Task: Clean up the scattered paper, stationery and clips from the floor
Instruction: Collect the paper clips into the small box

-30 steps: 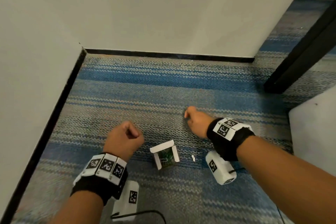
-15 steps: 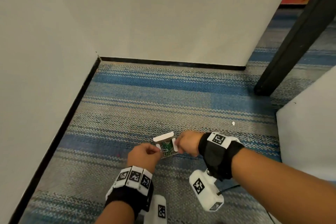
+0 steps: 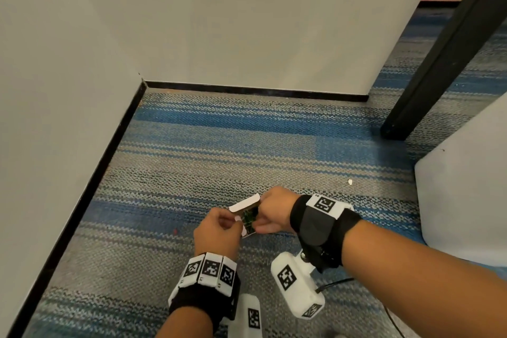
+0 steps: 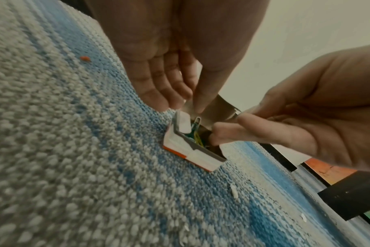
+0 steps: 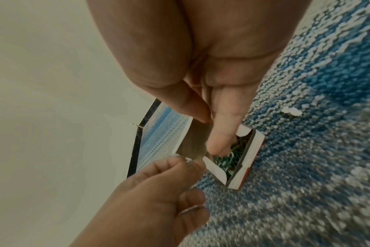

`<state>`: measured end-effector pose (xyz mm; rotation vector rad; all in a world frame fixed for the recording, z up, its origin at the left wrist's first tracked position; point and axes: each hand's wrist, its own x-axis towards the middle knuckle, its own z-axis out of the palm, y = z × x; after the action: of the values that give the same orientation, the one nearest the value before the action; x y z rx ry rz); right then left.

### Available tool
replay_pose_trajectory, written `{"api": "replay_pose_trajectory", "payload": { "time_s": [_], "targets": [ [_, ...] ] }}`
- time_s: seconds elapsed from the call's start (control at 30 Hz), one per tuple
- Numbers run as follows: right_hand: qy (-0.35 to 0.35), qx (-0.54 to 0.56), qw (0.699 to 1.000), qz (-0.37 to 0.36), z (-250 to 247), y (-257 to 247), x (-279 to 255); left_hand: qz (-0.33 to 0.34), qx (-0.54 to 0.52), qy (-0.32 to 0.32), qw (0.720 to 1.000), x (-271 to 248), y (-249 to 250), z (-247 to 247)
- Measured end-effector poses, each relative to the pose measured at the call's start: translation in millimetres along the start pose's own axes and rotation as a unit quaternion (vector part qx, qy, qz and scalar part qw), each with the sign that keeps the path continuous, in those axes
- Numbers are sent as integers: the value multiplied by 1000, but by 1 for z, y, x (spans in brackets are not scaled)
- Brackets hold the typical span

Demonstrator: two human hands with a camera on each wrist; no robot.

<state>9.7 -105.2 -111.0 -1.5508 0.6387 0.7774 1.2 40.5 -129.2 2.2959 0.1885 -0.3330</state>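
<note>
Both hands now meeting at clip box (image 3: pixel 248 217), left hand (image 3: pixel 216 230) grip pinching its flap, right hand (image 3: pixel 274 211) fingers pressed into the clips (image 5: pixel 230 158)

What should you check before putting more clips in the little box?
1. Clip box sitting on the carpet: ok.
2. Lid flap open: ok.
3. Paper clips inside the box: ok.
4. Left hand holding a clip: cannot tell.
5. Right hand out of the opening: not ok, a finger reaches in.
6. Floor all picked up: not ok, a white scrap lies nearby.
</note>
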Motion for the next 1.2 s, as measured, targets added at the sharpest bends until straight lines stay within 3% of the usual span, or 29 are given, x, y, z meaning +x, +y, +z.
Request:
{"api": "replay_pose_trajectory", "payload": {
  "time_s": [0.1, 0.17, 0.23, 0.27, 0.33, 0.43, 0.63, 0.77, 0.93, 1.1, 1.2],
  "targets": [
    [53, -4, 999, 1, -8, -2, -4, 15, 28, -38, 999, 1, -3, -5],
    [121, -117, 985, -27, -16, -2, -6, 19, 54, -100, 993, -1, -5, -9],
    [193, -195, 956, -100, -20, 2, -8, 32, 73, -145, 986, -2, -6, -9],
    [197, -195, 950, -148, -20, 4, -8, 39, 75, -157, 984, -1, -8, -9],
    [137, -191, 945, -227, -16, 10, -7, 57, 72, -174, 980, 4, -13, -4],
    [48, -243, 926, -286, -12, 25, 2, 83, 82, -189, 975, 12, -20, 2],
    [23, -348, 863, -364, -16, 50, 16, 115, 25, -173, 978, 21, -37, 7],
    [43, -411, 826, -383, -13, 56, 16, 117, 13, -162, 980, 22, -43, 9],
    [15, -528, 776, -345, -17, 69, 20, 109, 2, -157, 982, 25, -50, 14],
    [77, -625, 700, -338, -17, 76, 19, 109, 4, -161, 981, 23, -49, 12],
    [88, -647, 682, -330, -16, 81, 19, 102, -20, -161, 981, 21, -48, 11]
  ]
}}
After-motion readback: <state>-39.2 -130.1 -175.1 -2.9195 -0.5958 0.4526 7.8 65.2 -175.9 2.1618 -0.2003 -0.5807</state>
